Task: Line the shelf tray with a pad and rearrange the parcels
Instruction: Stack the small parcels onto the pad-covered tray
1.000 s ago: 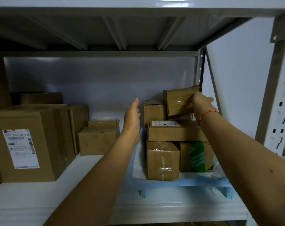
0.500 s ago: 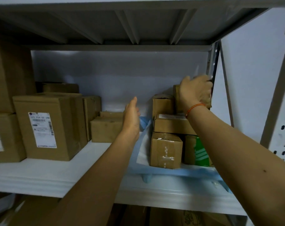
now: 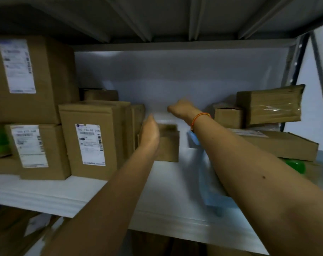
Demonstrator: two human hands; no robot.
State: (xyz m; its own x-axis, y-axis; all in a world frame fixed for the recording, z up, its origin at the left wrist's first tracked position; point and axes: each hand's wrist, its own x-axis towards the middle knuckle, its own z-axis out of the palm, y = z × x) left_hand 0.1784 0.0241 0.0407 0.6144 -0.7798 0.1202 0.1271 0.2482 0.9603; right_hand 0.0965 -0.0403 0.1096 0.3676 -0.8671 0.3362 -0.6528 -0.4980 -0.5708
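Observation:
My right hand [image 3: 181,108], with an orange band at the wrist, reaches to the back middle of the shelf. Its fingers look curled and I see nothing in them. My left hand [image 3: 149,133] is held flat and upright just in front of a small brown parcel [image 3: 169,146]; the blur hides whether they touch. A taped brown parcel [image 3: 269,104] lies on top of the stack at the right, above a flat labelled box [image 3: 286,145]. The blue tray [image 3: 212,198] shows under my right forearm, which hides most of it.
Large labelled cartons [image 3: 90,139] are stacked at the left of the white shelf [image 3: 68,193]. A small open box [image 3: 228,115] stands beside the taped parcel. Something green [image 3: 295,165] shows under the flat box. The upper shelf's underside hangs close overhead.
My right hand has let go of the taped parcel, which now lies on the right stack, and has swung left to the shelf's back middle. The view has shifted left and closer.

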